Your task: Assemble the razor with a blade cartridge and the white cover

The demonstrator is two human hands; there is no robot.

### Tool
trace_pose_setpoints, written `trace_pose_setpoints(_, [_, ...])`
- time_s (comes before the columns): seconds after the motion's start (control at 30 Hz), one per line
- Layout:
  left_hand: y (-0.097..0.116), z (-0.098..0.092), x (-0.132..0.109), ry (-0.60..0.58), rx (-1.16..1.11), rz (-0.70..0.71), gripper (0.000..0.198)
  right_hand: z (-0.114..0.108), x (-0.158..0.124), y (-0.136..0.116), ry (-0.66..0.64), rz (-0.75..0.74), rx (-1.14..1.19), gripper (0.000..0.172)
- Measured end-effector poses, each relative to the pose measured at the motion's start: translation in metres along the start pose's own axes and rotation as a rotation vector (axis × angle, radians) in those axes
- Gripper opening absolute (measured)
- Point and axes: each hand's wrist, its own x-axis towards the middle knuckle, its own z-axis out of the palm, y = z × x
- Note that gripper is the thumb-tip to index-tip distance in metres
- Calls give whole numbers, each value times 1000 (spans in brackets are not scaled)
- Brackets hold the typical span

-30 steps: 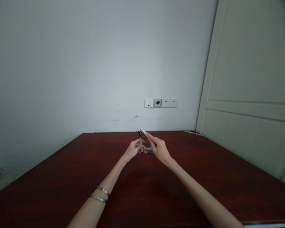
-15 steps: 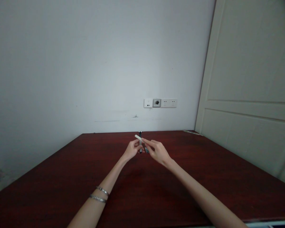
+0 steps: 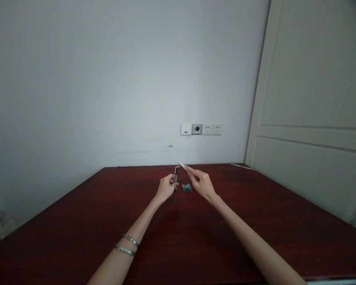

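Upright in my left hand (image 3: 167,187) is a slim black-and-silver tool (image 3: 175,176) with a bent top. The fingers and thumb close round its lower part, and its exact kind is too small to tell. My right hand (image 3: 204,185) pinches a flat white strip (image 3: 182,165) by its lower end. The strip slants up to the left, its far end close to the tool's bent top; whether they touch I cannot tell. Between the hands, a small clear case with green inside (image 3: 186,188) lies on the table.
The dark red wooden table (image 3: 172,245) reaches back to a pale wall (image 3: 136,99) with a row of sockets (image 3: 207,129). A panelled white door (image 3: 308,99) stands along the right side. A thin light strip (image 3: 241,166) lies at the table's back right edge.
My right hand has moved right and drawn the white strip away from across the tool, tilting it more steeply. The tool's bent top and the clear case now show more fully.
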Motion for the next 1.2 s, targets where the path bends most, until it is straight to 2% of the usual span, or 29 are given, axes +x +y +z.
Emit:
trace_pose_setpoints(0.17, [4, -2, -1, 3, -26, -11, 11, 1, -1, 4, -38, -11, 133, 38])
trace_pose_setpoints(0.33, [11, -3, -3, -37, -129, -20, 10, -5, -1, 0, 44, 62, 262, 37])
trace_pose_setpoints(0.5, [15, -3, -3, -60, -201, 21, 11, -6, -3, -5, -10, 32, 287, 38])
trace_pose_setpoints(0.6, [18, -5, -4, -106, -237, 29, 12, -7, -3, 2, 19, 64, 260, 38])
trace_pose_setpoints(0.7, [22, -6, -5, -168, -259, -54, 15, -12, 1, 11, 35, 92, 227, 41])
trace_pose_setpoints(0.77, [25, -7, -7, -198, -284, -143, 17, -16, 7, 15, -11, 69, 181, 42])
trace_pose_setpoints(0.9, [30, -6, -11, -222, -373, -270, 16, -20, 21, 12, -182, -83, -34, 38])
trace_pose_setpoints(1.03, [35, -4, -13, -242, -410, -263, 14, -18, 27, 11, -274, -138, -234, 39])
trace_pose_setpoints(1.2, [35, -4, -12, -229, -405, -238, 13, -22, 25, 25, -232, -62, -264, 36])
